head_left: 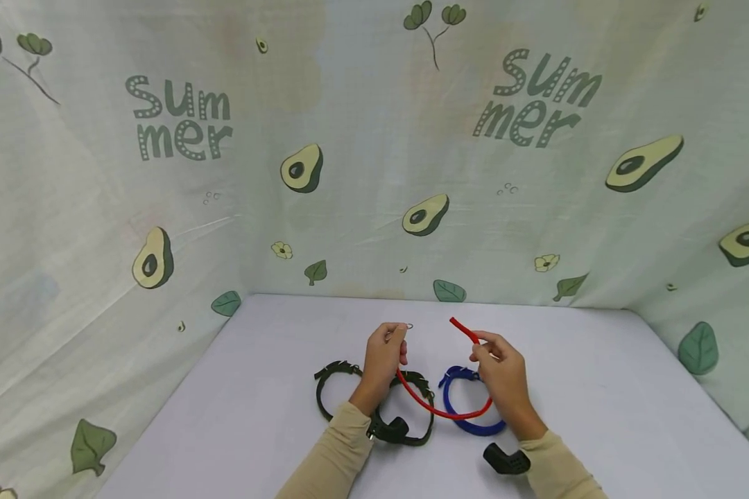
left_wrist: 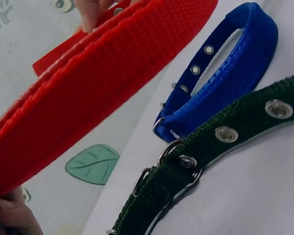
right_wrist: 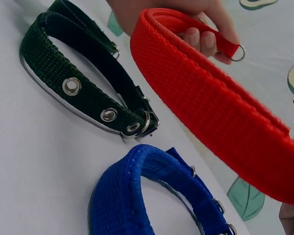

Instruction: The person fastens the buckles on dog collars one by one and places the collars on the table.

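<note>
Both hands hold a red nylon collar [head_left: 455, 416] with eyelets above the table, its middle sagging in a curve between them. My left hand [head_left: 383, 357] pinches the end that carries a metal ring, which sticks out past the fingertips in the right wrist view. Fingers and thumb of my right hand [head_left: 504, 367] grip the other end, its red tip pointing up and left. Under the sagging strap lies a blue collar [left_wrist: 257, 44], closed into a loop. A dark green collar [right_wrist: 54, 63] with metal eyelets lies beside it, below the left hand.
Another dark collar [head_left: 320, 395] loops on the white table [head_left: 225, 416] left of the left forearm. Black wrist devices sit at both wrists, one at the left [head_left: 392, 430] and one at the right [head_left: 505, 460]. A printed curtain [head_left: 362, 104] rises behind the table.
</note>
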### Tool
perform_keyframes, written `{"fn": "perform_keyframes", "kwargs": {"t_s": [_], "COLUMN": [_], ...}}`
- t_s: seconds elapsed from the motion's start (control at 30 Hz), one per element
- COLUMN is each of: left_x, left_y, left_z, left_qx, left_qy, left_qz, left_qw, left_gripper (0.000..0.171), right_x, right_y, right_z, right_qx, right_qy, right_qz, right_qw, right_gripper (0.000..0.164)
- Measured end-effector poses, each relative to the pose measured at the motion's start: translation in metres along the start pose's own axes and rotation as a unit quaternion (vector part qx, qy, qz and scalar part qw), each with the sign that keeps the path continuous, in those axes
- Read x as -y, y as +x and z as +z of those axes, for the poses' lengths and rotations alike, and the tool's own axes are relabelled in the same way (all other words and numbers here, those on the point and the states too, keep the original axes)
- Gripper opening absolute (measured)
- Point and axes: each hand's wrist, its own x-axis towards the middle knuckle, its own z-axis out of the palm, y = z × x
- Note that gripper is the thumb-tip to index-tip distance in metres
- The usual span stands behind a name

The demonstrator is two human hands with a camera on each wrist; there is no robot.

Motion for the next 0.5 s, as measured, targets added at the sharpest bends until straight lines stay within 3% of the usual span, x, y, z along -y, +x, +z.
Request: {"fn": "perform_keyframes", "kwargs": {"t_s": [0.2,0.5], "left_x": [-0.008,-0.006], "left_y": [-0.005,-0.011], "left_z": [0.002,0.006], "left_qx": [-0.001,0.017], "left_qy": [-0.002,-0.002], "left_qz": [0.007,0.03], "left_qw": [1.0,0.9994], "left_gripper": [0.023,0.023], "right_x": [0.007,0.009], "right_y": [-0.002,-0.006], "right_z": [0.005,0.008], "right_qx": [0.008,0.036], "right_qy": [0.002,0.03], "right_qz": [-0.016,-0.011], "right_qw": [1.0,0.999], "right_gripper": [0.021,0.023]}}
